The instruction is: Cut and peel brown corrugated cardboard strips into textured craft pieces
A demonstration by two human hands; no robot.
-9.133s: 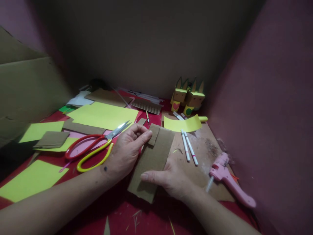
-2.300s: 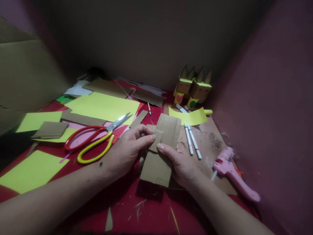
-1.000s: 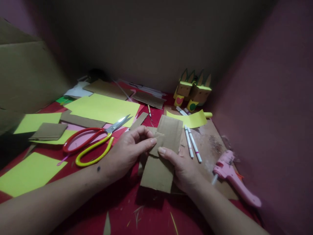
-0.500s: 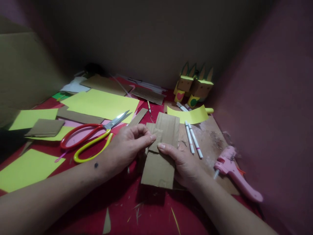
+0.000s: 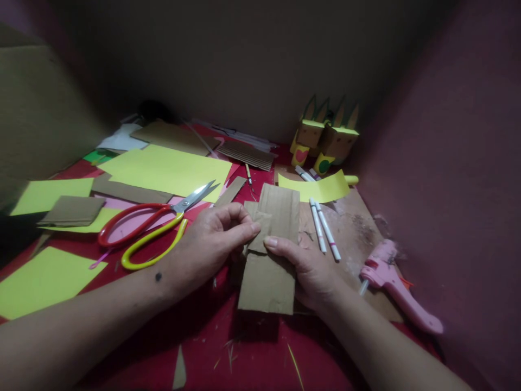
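Observation:
A long brown cardboard strip [image 5: 272, 271] lies on the red table, and a smaller cardboard piece [image 5: 258, 231] rests across its middle. My left hand [image 5: 207, 247] pinches the small piece from the left with thumb and fingers. My right hand [image 5: 309, 269] holds the long strip from the right, its thumb pressing on the small piece beside my left fingertips.
Red-and-yellow scissors [image 5: 150, 228] lie to the left among yellow paper sheets [image 5: 169, 171] and cardboard scraps [image 5: 71, 210]. Two white markers [image 5: 323, 231] and a pink glue gun [image 5: 396, 290] lie to the right. Two small cardboard figures [image 5: 325, 144] stand at the back by the walls.
Over nine seconds my right hand has slid up the strip until its thumb meets my left fingertips on the small piece. In the last second both hands have stayed put; only the view has shifted.

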